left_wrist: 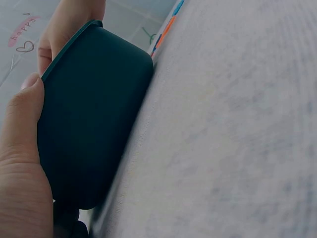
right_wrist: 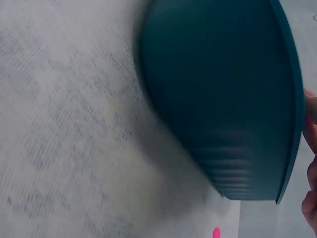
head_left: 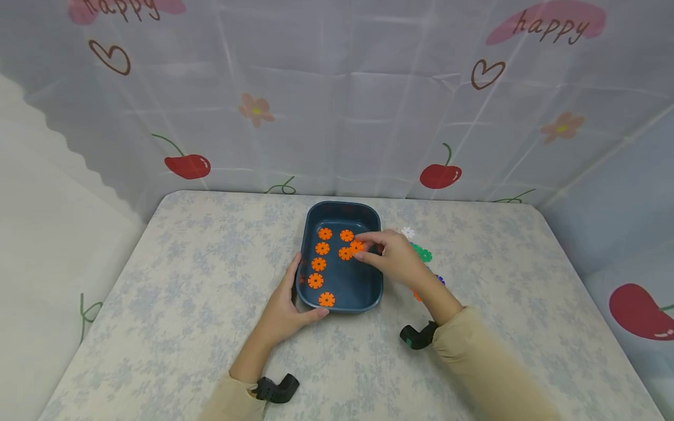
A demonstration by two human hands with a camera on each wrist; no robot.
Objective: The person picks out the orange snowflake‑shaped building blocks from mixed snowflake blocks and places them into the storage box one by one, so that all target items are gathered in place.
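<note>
A dark blue rectangular tray [head_left: 363, 295] stands on the table, with several orange snowflake discs [head_left: 318, 264] on its floor. Most lie in a column along its left side. My right hand [head_left: 397, 257] reaches over the right rim and pinches an orange snowflake disc [head_left: 356, 246] between thumb and fingers, overlapping another disc in the right-hand column. At the near left corner my left hand [head_left: 281, 316] grips the tray, thumb along the near rim and fingers along the left side. The left wrist view shows the thumb [left_wrist: 30, 94] against the tray's outer wall [left_wrist: 94, 109].
To the right of the tray lie loose pieces: a white disc [head_left: 408, 233], green discs [head_left: 423, 252], and blue and orange ones partly hidden under the right forearm. A printed curtain [head_left: 337, 105] hangs behind the table's far edge. Black wrist cameras [head_left: 277, 389] sit on both wrists.
</note>
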